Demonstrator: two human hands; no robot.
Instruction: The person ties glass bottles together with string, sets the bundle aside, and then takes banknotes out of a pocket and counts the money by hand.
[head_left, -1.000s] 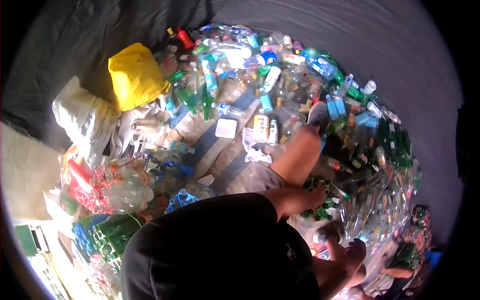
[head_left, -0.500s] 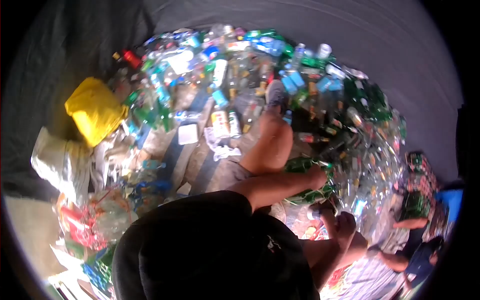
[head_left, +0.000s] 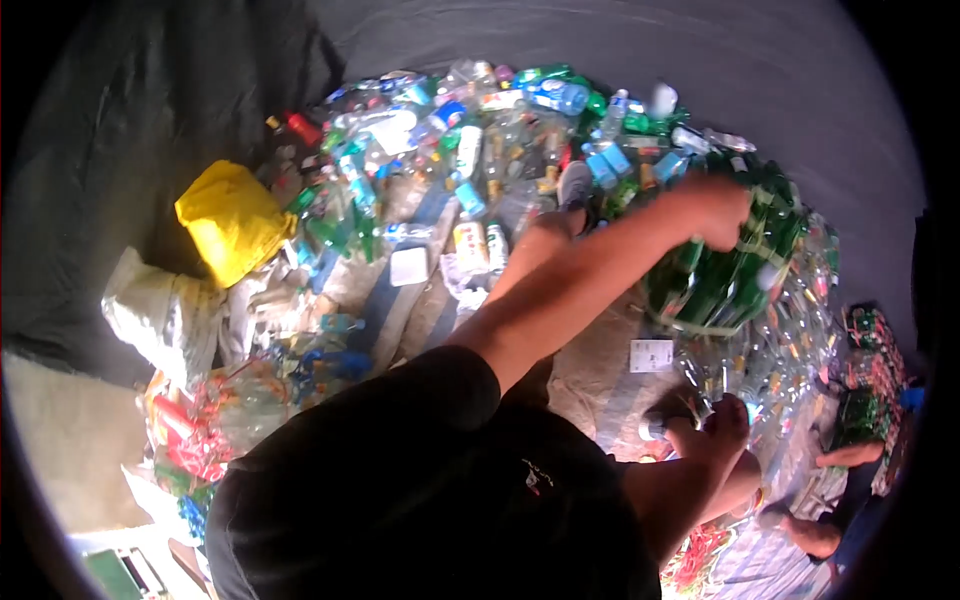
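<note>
The bundle of green bottles (head_left: 715, 285), tied with pale strapping, hangs tilted from my left hand (head_left: 718, 210), whose blurred fingers are closed at its upper left edge. Below it, my right hand (head_left: 725, 432) is closed beside clear bottles (head_left: 770, 370); whatever it holds is too small to make out. Between the bundle and my right hand, a white printed card (head_left: 651, 355) lies on the striped ground sheet (head_left: 590, 370). My shoes show near the bottles, one of them just left of my right hand.
Loose bottles (head_left: 520, 140) are heaped along the dark cloth wall (head_left: 600, 40). A yellow bag (head_left: 232, 222) and a white sack (head_left: 160, 310) stand at the left, above tied bottles (head_left: 250, 405). Another person's arm (head_left: 812, 538) shows at the lower right beside more bundles (head_left: 862, 415).
My left hand has moved up and right, lifting the green bundle off the sheet and uncovering the white card. My right hand has shifted slightly right and up.
</note>
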